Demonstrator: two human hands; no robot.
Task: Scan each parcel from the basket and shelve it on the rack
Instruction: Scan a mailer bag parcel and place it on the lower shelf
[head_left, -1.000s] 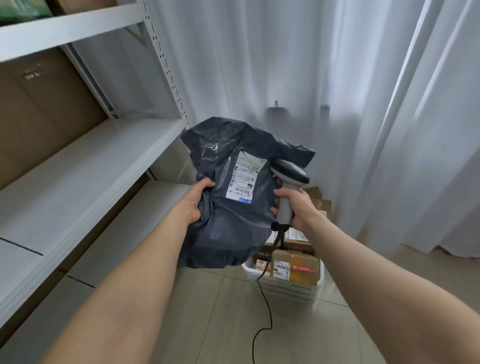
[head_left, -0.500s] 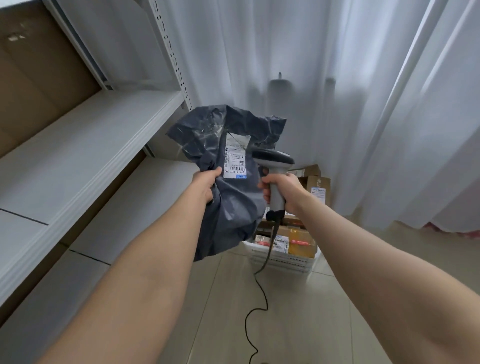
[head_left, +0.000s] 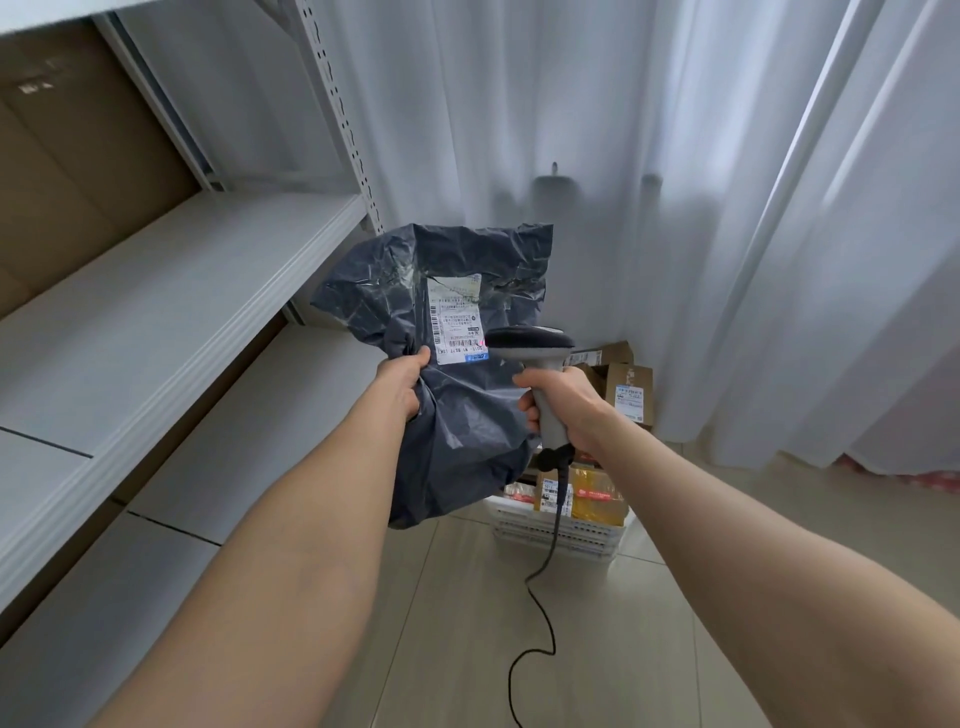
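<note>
Gripping crumpled dark-grey plastic parcel (head_left: 467, 431), left hand (head_left: 402, 382), label (head_left: 457, 322) outward — for scanning. Clutching grey corded scanner (head_left: 530, 343), right hand (head_left: 563, 402).

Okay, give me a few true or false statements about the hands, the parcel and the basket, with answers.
1. The left hand grips the dark grey parcel. True.
2. The right hand holds a phone. False: it grips a corded scanner.
3. The parcel's white label faces the camera. True.
4. The white basket on the floor is empty. False: boxes sit in it.
5. The grey parcel lies on the rack shelf. False: it is held in the air beside the rack.
</note>
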